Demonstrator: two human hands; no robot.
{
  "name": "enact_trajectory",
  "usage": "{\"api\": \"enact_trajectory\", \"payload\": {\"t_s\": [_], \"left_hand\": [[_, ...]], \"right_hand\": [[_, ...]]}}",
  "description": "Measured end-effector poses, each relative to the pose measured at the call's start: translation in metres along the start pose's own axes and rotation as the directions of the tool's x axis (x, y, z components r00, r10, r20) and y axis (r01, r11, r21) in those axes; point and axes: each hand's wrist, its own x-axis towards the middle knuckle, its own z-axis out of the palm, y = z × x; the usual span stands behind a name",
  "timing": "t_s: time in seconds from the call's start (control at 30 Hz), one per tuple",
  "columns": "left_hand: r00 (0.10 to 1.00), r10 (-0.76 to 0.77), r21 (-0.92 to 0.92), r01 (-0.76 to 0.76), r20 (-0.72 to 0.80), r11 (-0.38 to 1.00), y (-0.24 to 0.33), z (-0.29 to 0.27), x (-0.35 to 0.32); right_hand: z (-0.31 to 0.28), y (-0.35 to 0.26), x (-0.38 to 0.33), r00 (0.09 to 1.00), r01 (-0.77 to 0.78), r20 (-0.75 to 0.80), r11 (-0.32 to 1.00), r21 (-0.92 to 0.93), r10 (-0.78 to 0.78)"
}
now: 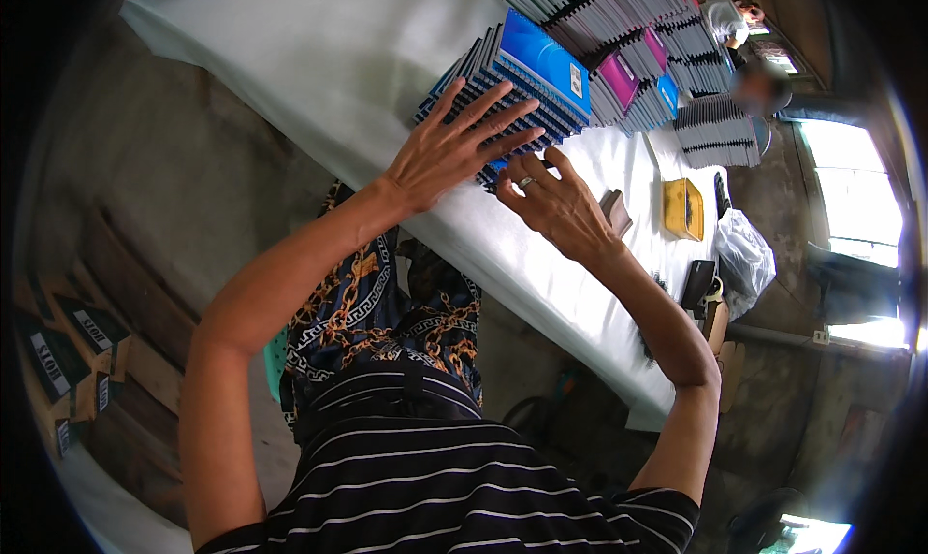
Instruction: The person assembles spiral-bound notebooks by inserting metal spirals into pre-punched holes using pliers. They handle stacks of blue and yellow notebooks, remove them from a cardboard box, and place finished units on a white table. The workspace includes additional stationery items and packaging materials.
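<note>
A stack of blue spiral notebooks lies in front of me on the white-covered table, its dark wire bindings facing me. My left hand is spread across the bound side of the stack, fingers stretched out and apart. At the stack's near right corner is my right hand, with a ring on one finger. Its thumb and fingers are bent together in a pinch against the lower notebooks; what lies between the fingertips is hidden.
Tall rows of more notebooks stand behind. On the table's right are a yellow tub, a brown block-like object and a clear plastic bag. Cardboard boxes sit at the lower left. A person is at the far right.
</note>
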Motion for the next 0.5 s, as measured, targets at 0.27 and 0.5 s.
{"api": "enact_trajectory", "payload": {"t_s": [0.27,0.5], "left_hand": [[1.000,0.006,0.092,-0.004,-0.016,0.996,0.001,0.002,0.002],[0.999,0.010,0.045,-0.009,-0.033,0.999,0.000,-0.002,0.002]], "right_hand": [[0.010,-0.011,-0.001,0.995,0.053,0.086,0.998,-0.027,-0.050],[0.003,-0.024,0.003,0.995,0.086,0.065,0.972,-0.220,-0.073]]}}
